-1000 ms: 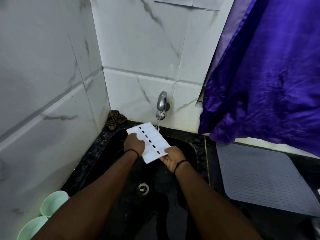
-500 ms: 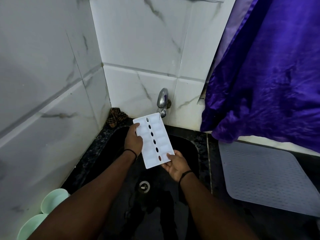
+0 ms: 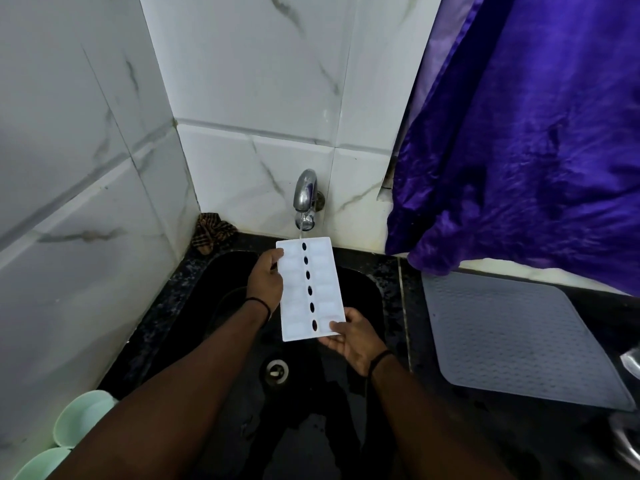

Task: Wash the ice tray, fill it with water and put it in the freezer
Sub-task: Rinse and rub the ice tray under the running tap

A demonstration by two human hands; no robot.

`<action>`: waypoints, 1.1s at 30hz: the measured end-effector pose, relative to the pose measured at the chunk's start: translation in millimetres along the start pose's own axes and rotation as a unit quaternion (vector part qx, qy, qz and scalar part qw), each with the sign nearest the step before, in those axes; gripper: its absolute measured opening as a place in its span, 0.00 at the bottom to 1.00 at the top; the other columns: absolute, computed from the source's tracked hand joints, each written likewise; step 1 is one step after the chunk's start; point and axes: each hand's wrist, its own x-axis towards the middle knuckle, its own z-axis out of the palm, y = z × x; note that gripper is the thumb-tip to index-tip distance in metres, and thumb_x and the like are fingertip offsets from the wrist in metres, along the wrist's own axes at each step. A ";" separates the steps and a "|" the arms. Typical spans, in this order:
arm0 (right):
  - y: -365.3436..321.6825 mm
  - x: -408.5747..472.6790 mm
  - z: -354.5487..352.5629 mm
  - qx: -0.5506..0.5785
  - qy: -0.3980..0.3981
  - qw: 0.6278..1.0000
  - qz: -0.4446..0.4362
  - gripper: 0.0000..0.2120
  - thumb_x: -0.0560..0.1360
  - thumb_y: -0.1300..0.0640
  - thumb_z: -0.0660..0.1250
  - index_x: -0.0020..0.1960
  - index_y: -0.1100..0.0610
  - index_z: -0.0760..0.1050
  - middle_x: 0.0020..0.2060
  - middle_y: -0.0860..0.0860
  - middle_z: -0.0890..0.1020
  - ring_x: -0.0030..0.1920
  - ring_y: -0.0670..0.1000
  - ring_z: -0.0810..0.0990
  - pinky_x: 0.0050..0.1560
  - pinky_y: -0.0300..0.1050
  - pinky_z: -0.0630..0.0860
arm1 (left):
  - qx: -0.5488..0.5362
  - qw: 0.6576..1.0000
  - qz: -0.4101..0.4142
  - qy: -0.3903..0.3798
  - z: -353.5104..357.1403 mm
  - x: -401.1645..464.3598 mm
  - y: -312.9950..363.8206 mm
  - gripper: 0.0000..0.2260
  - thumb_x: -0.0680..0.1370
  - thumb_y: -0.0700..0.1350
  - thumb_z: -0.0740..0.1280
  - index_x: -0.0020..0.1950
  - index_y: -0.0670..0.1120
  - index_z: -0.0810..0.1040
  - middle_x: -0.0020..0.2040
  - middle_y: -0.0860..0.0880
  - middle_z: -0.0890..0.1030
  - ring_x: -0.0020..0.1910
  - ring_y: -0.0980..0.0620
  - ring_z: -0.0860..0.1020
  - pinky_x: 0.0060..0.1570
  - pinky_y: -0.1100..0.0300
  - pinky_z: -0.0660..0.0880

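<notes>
Ice tray (image 3: 309, 289) runs lengthwise from tap (image 3: 304, 199) toward the person, over the sink (image 3: 363, 289); left hand (image 3: 265, 282) grips its left edge, right hand (image 3: 349, 336) pinches its near-right corner.

Purple curtain (image 3: 519, 140), grey mat (image 3: 512, 337), green bowls (image 3: 83, 420)

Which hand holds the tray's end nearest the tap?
The left hand, gripping the ice tray near the tap; the right hand holds the near corner.

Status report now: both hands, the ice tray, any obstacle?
Left hand grips ice tray on its left edge; right hand pinches near corner. Tray over sink, far end under running tap. Nothing in the way.
</notes>
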 end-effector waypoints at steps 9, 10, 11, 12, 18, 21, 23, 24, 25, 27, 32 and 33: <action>-8.1 -5.3 14.1 0.017 0.077 0.993 -0.083 0.08 0.79 0.70 0.59 0.51 0.58 0.70 0.51 0.58 0.81 0.45 0.53 0.83 0.38 0.43 0.81 | 0.031 0.991 -0.112 -0.063 17.1 -7.9 7.4 0.11 0.73 0.30 0.65 0.55 0.35 0.78 0.56 0.36 0.80 0.49 0.43 0.79 0.51 0.50 0.77; -7.4 -4.9 14.6 0.022 0.086 0.993 -0.080 0.08 0.79 0.70 0.59 0.51 0.58 0.70 0.50 0.57 0.81 0.45 0.53 0.83 0.38 0.43 0.81 | -0.002 0.988 -0.130 -0.084 16.6 -9.3 8.8 0.10 0.74 0.30 0.65 0.55 0.33 0.78 0.56 0.35 0.80 0.50 0.42 0.79 0.51 0.49 0.76; -6.6 -4.6 14.4 0.029 0.092 0.993 -0.073 0.08 0.79 0.69 0.60 0.51 0.58 0.71 0.50 0.57 0.81 0.45 0.54 0.83 0.38 0.43 0.82 | -0.046 0.982 -0.149 -0.111 15.6 -10.7 10.0 0.11 0.75 0.29 0.63 0.57 0.32 0.76 0.57 0.34 0.79 0.50 0.42 0.79 0.53 0.47 0.75; -6.3 -4.5 13.6 0.039 0.096 0.993 -0.065 0.08 0.79 0.69 0.60 0.51 0.58 0.71 0.49 0.56 0.81 0.46 0.54 0.83 0.38 0.44 0.82 | -0.094 0.971 -0.167 -0.143 13.4 -12.2 11.9 0.12 0.77 0.29 0.62 0.60 0.30 0.74 0.58 0.34 0.78 0.50 0.41 0.78 0.56 0.45 0.74; -2.3 -2.9 11.5 0.052 0.106 0.993 -0.027 0.08 0.79 0.70 0.60 0.51 0.58 0.71 0.50 0.57 0.81 0.45 0.55 0.83 0.40 0.46 0.81 | -0.147 0.932 -0.210 -0.258 -1.2 -12.4 8.6 0.18 0.76 0.26 0.57 0.65 0.33 0.71 0.60 0.35 0.77 0.55 0.37 0.77 0.58 0.41 0.74; -1.8 -3.4 14.7 0.057 0.092 0.994 -0.001 0.08 0.79 0.70 0.59 0.53 0.60 0.71 0.50 0.59 0.81 0.42 0.56 0.84 0.36 0.45 0.82 | -0.090 0.954 -0.181 -0.219 2.6 -11.7 -1.3 0.15 0.78 0.28 0.59 0.65 0.32 0.71 0.62 0.34 0.76 0.57 0.36 0.77 0.60 0.40 0.72; -3.9 -5.8 19.7 0.048 0.055 0.997 0.017 0.08 0.79 0.69 0.59 0.55 0.61 0.69 0.49 0.61 0.82 0.39 0.56 0.85 0.34 0.44 0.82 | -0.040 0.970 -0.167 -0.173 4.7 -9.7 -6.7 0.12 0.80 0.33 0.60 0.62 0.33 0.73 0.60 0.33 0.77 0.53 0.40 0.78 0.58 0.44 0.74; -5.4 -6.4 22.2 0.033 0.039 0.998 0.022 0.07 0.79 0.69 0.59 0.56 0.61 0.69 0.48 0.61 0.82 0.38 0.55 0.86 0.34 0.44 0.82 | -0.016 0.976 -0.164 -0.144 5.7 -8.2 -9.6 0.11 0.80 0.34 0.60 0.61 0.33 0.75 0.59 0.33 0.78 0.51 0.42 0.78 0.56 0.46 0.74; -7.1 -6.2 25.0 0.015 0.029 0.999 0.024 0.07 0.80 0.69 0.58 0.56 0.61 0.68 0.47 0.60 0.83 0.37 0.55 0.86 0.34 0.43 0.82 | 0.001 0.980 -0.162 -0.116 6.4 -6.4 -12.4 0.11 0.81 0.36 0.60 0.60 0.34 0.75 0.58 0.33 0.79 0.50 0.43 0.77 0.55 0.48 0.74; -12.1 -4.6 30.6 -0.018 0.023 0.999 0.028 0.07 0.80 0.68 0.58 0.56 0.60 0.68 0.45 0.59 0.82 0.37 0.54 0.85 0.34 0.44 0.82 | 0.014 0.985 -0.160 -0.068 7.5 -4.6 -15.0 0.11 0.81 0.37 0.59 0.58 0.34 0.76 0.57 0.34 0.79 0.49 0.44 0.77 0.54 0.49 0.75; -20.8 2.9 34.0 -0.119 0.027 0.992 0.033 0.13 0.78 0.67 0.59 0.61 0.57 0.69 0.47 0.56 0.81 0.36 0.51 0.81 0.35 0.43 0.80 | -0.045 0.982 -0.180 -0.047 4.9 -1.9 -5.2 0.12 0.82 0.46 0.59 0.54 0.39 0.77 0.48 0.40 0.81 0.49 0.43 0.79 0.52 0.49 0.75; -20.8 4.1 34.0 -0.142 0.033 0.989 0.026 0.13 0.77 0.67 0.59 0.60 0.56 0.70 0.46 0.55 0.81 0.35 0.51 0.80 0.34 0.43 0.79 | -0.102 0.969 -0.215 -0.074 2.5 -1.8 -3.0 0.15 0.82 0.51 0.58 0.55 0.42 0.77 0.48 0.43 0.82 0.49 0.43 0.80 0.51 0.48 0.77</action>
